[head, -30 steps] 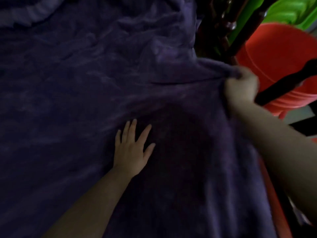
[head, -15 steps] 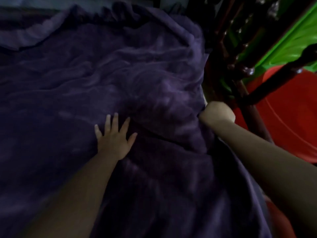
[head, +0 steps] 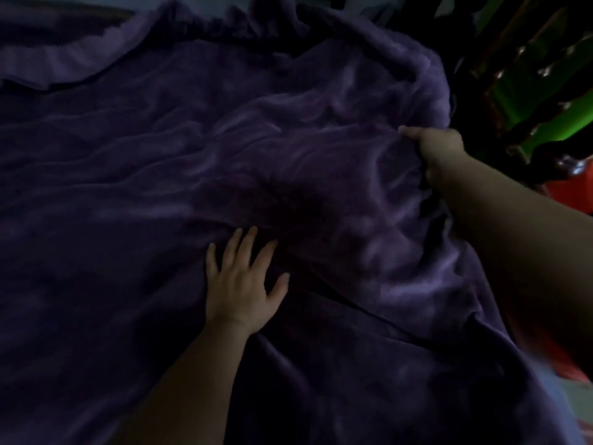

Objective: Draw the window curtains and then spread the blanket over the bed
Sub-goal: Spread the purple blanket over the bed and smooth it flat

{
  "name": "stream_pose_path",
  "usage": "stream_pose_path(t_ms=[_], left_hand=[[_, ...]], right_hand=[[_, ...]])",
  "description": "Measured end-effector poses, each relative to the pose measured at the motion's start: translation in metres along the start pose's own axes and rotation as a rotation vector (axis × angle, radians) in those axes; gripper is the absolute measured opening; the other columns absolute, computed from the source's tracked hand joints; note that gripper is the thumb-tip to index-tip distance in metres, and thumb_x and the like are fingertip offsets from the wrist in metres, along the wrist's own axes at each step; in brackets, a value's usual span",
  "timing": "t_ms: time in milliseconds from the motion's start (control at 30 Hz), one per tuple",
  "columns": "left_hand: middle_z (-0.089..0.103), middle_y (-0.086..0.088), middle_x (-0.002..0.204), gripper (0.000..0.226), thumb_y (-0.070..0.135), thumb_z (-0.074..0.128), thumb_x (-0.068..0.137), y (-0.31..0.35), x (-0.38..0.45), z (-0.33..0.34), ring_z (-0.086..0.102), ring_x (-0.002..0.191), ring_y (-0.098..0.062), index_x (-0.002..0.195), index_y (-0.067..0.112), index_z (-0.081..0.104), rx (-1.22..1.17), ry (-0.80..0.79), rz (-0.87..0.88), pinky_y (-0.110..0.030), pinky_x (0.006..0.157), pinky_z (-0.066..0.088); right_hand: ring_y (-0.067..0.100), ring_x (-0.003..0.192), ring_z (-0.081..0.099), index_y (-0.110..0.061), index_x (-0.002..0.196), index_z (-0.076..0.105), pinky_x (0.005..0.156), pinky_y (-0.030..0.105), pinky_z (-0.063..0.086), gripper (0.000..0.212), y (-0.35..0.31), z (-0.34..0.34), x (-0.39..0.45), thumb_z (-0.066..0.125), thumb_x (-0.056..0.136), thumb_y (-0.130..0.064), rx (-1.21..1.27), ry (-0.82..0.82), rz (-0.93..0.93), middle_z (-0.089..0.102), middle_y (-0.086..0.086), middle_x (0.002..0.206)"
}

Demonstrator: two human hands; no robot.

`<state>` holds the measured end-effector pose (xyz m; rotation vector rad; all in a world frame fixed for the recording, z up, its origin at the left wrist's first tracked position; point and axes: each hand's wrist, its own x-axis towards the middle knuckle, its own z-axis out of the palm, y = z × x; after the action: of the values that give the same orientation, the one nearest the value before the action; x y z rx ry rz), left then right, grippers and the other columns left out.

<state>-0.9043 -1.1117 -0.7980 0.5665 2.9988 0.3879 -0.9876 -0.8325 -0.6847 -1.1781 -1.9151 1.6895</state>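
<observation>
A dark purple fleece blanket (head: 160,194) covers almost the whole bed, wrinkled and bunched along its far and right edges. My left hand (head: 244,284) lies flat on it near the middle, fingers spread and straight. My right hand (head: 436,152) grips a fold of the blanket at the bed's right edge, fingers curled into the cloth. A lighter purple hem (head: 64,62) shows at the far left. The room is dim; no curtains are in view.
Dark turned wooden bars of a bed frame (head: 519,101) stand at the right, against a bright green surface (head: 545,107). A red tub (head: 574,191) sits low behind them. Red cloth (head: 574,364) shows under my right forearm.
My right hand let the lifted edge down, then took a new grip farther up the right side. My left hand stayed flat on the blanket. The view tilted toward the far end of the bed.
</observation>
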Motion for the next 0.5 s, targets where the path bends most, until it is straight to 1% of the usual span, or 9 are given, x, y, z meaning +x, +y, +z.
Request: stream_pose_path(t_ms=[67,133,167,233,267,333,400,433,500], left_hand=[[0.025,0.0,0.154,0.06,0.057,0.042,0.082,-0.001,0.004,-0.004,0.016,0.144,-0.02,0.136,0.031,0.04,-0.016,-0.096,-0.02,-0.052,0.114,0.007],[0.018,0.003,0.156,0.062,0.06,0.04,0.083,-0.001,0.008,-0.017,0.011,0.144,-0.018,0.139,0.036,0.031,-0.013,-0.179,-0.024,-0.05,0.115,0.009],[0.018,0.003,0.155,0.064,0.062,0.039,0.083,0.002,0.011,-0.028,0.013,0.143,-0.018,0.141,0.037,0.026,-0.016,-0.21,-0.025,-0.049,0.114,0.012],[0.022,-0.003,0.153,0.071,0.065,0.038,0.082,0.014,0.024,-0.055,0.02,0.14,-0.021,0.144,0.037,0.016,-0.032,-0.16,-0.025,-0.046,0.112,0.018],[0.019,-0.007,0.153,0.075,0.066,0.037,0.081,0.023,0.034,-0.071,0.017,0.14,-0.023,0.145,0.038,0.01,-0.037,-0.096,-0.011,-0.047,0.113,0.017],[-0.002,-0.012,0.156,0.08,0.07,0.034,0.079,0.042,0.057,-0.101,-0.002,0.144,-0.027,0.144,0.042,-0.005,-0.026,-0.02,0.021,-0.051,0.116,0.003],[-0.017,-0.009,0.156,0.079,0.071,0.03,0.079,0.052,0.082,-0.12,-0.016,0.143,-0.027,0.141,0.045,-0.011,-0.026,0.023,0.015,-0.053,0.114,-0.006],[-0.018,-0.008,0.156,0.077,0.07,0.03,0.081,0.053,0.092,-0.123,-0.018,0.143,-0.027,0.141,0.046,-0.011,-0.026,0.024,0.005,-0.054,0.114,-0.006],[-0.018,-0.006,0.156,0.074,0.065,0.034,0.084,0.052,0.108,-0.12,-0.019,0.143,-0.027,0.143,0.045,-0.006,-0.017,-0.056,0.0,-0.054,0.114,-0.004]], right_hand=[[0.022,0.09,0.064,-0.003,0.116,0.057,0.069,0.028,0.056,0.049,-0.027,-0.007,-0.013,0.074,0.072,-0.014,-0.197,0.029,-0.226,0.064,0.011,0.105],[0.024,0.104,0.061,-0.007,0.115,0.057,0.091,0.034,0.051,0.043,-0.065,-0.016,-0.03,0.069,0.075,-0.018,-0.353,0.024,-0.445,0.065,0.012,0.115],[0.026,0.107,0.06,-0.009,0.115,0.057,0.096,0.036,0.048,0.04,-0.085,-0.019,-0.037,0.066,0.077,-0.02,-0.412,0.035,-0.544,0.064,0.012,0.117],[0.029,0.109,0.059,-0.01,0.114,0.058,0.095,0.036,0.046,0.037,-0.129,-0.025,-0.048,0.059,0.08,-0.025,-0.483,0.092,-0.729,0.065,0.013,0.117],[0.029,0.11,0.059,-0.011,0.114,0.059,0.094,0.035,0.045,0.037,-0.151,-0.03,-0.051,0.057,0.081,-0.026,-0.459,0.132,-0.81,0.065,0.014,0.117],[0.028,0.11,0.058,-0.013,0.117,0.057,0.094,0.035,0.045,0.04,-0.187,-0.039,-0.051,0.055,0.08,-0.027,-0.38,0.202,-0.926,0.065,0.013,0.118],[0.03,0.113,0.056,-0.016,0.125,0.05,0.093,0.038,0.046,0.049,-0.203,-0.045,-0.035,0.055,0.078,-0.031,-0.416,0.296,-0.944,0.061,0.012,0.122],[0.032,0.116,0.053,-0.016,0.129,0.044,0.093,0.041,0.045,0.055,-0.201,-0.045,-0.023,0.056,0.078,-0.033,-0.467,0.364,-0.873,0.057,0.013,0.126],[0.034,0.126,0.042,-0.013,0.135,0.033,0.099,0.046,0.039,0.061,-0.185,-0.039,-0.001,0.056,0.081,-0.03,-0.55,0.511,-0.536,0.045,0.015,0.136]])
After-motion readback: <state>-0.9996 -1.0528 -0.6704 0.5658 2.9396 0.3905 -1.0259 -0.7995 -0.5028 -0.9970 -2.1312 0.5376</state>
